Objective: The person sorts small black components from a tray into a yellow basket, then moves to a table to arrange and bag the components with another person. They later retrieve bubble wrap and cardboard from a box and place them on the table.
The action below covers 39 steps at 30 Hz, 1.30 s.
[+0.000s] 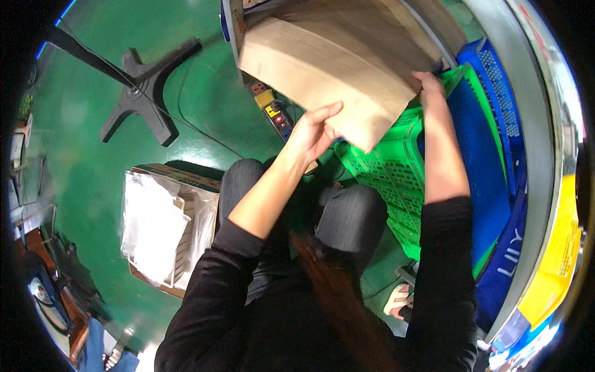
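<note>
A folded piece of brown cardboard (322, 68) spans the top middle of the view, tilted, with a crease across it. My left hand (315, 133) pinches its near edge, thumb on top and fingers curled beneath. At its right side my right hand (431, 90) grips the edge with the thumb showing; the other fingers are mostly hidden. Beneath the cardboard's right corner stands a bright green perforated plastic crate (384, 180), close to my right forearm. Whether the cardboard is a loose sheet or part of a box, I cannot tell.
Left of my knees is a carton (173, 279) holding clear plastic bags (152, 226). A black stand base (145, 93) rests on the green floor at upper left. Below the cardboard lies a power strip (276, 115). Blue crates (496, 80) line the right side.
</note>
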Each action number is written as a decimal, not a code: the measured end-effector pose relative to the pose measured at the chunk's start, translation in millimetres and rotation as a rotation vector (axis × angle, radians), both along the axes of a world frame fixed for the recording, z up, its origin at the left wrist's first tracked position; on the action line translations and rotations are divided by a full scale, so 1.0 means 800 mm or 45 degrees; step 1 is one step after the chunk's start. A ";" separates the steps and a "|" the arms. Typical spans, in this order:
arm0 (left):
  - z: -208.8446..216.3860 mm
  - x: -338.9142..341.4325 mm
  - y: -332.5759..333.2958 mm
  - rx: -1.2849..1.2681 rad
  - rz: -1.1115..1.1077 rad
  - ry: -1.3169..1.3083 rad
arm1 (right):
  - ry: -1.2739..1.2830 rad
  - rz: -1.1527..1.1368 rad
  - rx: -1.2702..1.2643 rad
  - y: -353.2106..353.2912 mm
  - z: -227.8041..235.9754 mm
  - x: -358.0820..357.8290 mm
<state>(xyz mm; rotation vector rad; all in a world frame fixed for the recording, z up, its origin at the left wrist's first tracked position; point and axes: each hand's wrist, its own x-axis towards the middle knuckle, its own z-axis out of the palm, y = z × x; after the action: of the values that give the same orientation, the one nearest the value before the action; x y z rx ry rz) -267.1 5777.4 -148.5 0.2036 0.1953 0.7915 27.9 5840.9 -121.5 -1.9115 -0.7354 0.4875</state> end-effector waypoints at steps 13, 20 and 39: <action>-0.102 -0.011 -0.016 -0.039 -0.251 0.752 | 0.279 0.048 -0.750 0.054 -0.064 0.107; -0.087 0.073 -0.036 -0.089 -0.162 0.989 | -0.039 0.157 -1.040 0.075 -0.042 0.159; -0.132 0.021 0.036 -0.071 0.470 1.229 | -0.179 0.626 -1.930 0.066 -0.043 0.090</action>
<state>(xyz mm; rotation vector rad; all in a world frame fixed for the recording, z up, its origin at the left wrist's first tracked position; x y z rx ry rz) -250.0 5806.5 -254.1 0.4977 1.1906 1.0015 100.0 5893.7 -155.9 -3.1455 -1.0580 1.5351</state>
